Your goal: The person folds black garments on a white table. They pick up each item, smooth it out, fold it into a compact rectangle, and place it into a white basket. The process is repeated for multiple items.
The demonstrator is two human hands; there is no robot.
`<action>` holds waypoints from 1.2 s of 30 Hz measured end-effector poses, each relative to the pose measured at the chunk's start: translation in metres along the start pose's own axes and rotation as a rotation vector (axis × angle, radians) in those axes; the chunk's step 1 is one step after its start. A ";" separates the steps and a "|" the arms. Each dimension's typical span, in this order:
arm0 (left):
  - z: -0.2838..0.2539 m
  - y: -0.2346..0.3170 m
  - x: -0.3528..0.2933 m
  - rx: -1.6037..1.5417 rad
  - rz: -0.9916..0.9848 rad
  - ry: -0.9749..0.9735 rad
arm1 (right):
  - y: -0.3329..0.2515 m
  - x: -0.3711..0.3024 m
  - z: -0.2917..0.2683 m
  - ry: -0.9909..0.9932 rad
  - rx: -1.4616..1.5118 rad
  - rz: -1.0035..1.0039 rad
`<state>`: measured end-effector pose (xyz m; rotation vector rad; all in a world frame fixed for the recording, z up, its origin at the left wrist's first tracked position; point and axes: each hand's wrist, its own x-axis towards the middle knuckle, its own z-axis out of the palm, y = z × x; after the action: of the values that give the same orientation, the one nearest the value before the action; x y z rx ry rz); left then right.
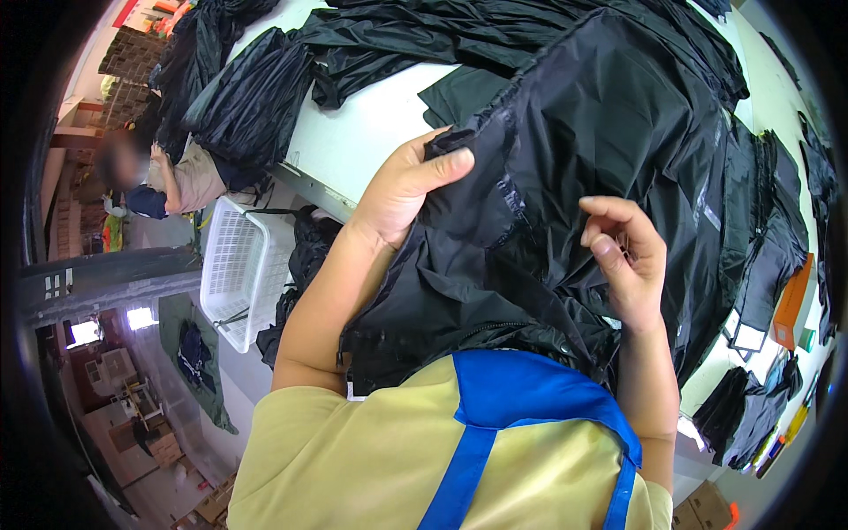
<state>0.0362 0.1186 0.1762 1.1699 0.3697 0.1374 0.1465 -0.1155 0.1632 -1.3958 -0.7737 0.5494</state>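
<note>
A black garment (609,115) of thin, slightly shiny fabric is spread before me, hanging over the near edge of the table. It has a gathered seam along its upper left side, and a zipper shows low near my body. My left hand (408,184) grips the garment's left edge, thumb on top and the other fingers hidden behind the cloth. Over the middle right of the cloth is my right hand (629,256), its fingers curled in toward the thumb. Something small and thin shows in that palm, too unclear to name.
More black garments (397,44) lie heaped along the far side of the white table (353,132). A white plastic basket (238,274) stands at the left, beside dark cloth. Farther left is another person (190,177). An orange box (792,300) sits at the right.
</note>
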 end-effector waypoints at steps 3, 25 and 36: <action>0.006 0.000 -0.008 -0.271 -0.097 -0.048 | -0.010 0.010 0.005 0.019 0.003 0.009; -0.131 -0.032 -0.032 1.510 -0.747 -0.569 | 0.069 0.046 -0.107 0.524 -0.632 0.189; 0.012 -0.107 0.138 0.910 0.038 -0.361 | 0.115 -0.036 -0.043 0.279 -0.862 0.087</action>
<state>0.1596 0.1073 0.0528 2.0596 0.0718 -0.2388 0.1670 -0.1572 0.0440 -2.2485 -0.7514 0.0526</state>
